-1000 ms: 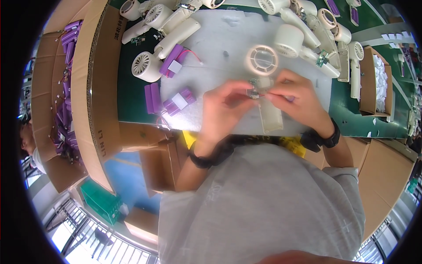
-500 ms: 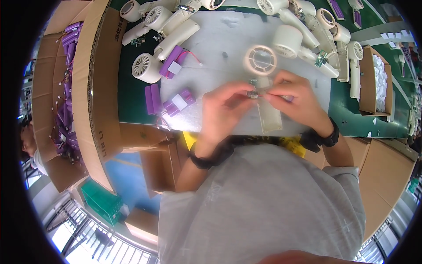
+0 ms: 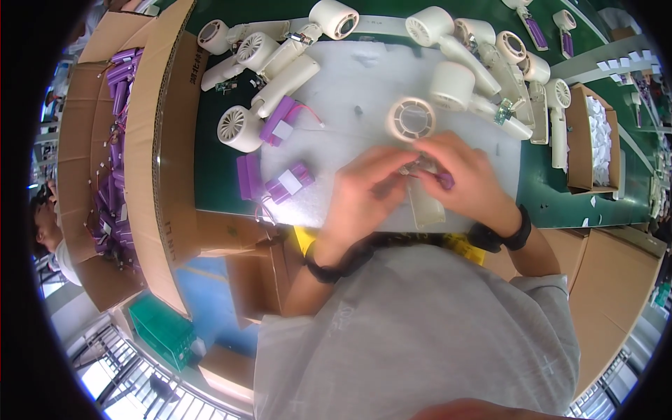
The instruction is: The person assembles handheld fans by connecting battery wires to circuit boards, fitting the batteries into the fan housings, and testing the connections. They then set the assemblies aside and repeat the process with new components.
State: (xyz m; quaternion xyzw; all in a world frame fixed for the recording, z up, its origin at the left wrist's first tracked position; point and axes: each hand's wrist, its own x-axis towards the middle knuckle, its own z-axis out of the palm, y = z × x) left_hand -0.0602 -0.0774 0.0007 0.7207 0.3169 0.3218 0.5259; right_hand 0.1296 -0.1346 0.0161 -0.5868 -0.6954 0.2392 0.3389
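Note:
Just in front of me lies an open cream handheld fan housing (image 3: 427, 210), its round head (image 3: 411, 120) pointing away from me and its handle shell reaching under my fingers. At the neck, my left hand (image 3: 367, 189) pinches a small circuit board (image 3: 409, 168), mostly covered by fingertips. My right hand (image 3: 465, 175) is closed beside it, fingertips nearly meeting the left ones. A purple battery pack (image 3: 445, 180) shows between its fingers and palm. The fine contact between the fingertips is blurred.
Purple battery packs (image 3: 290, 183) with wires lie left on the white mat (image 3: 350, 91). Cream fans (image 3: 239, 128) stand along the mat's far and side edges. A tall carton (image 3: 161, 140) with many packs is at left; a small box (image 3: 577, 140) of white pieces sits right.
The view has shifted, so the bench sits lower in the picture. My right fingers have moved over the board beside the left ones, and more of the purple pack now shows.

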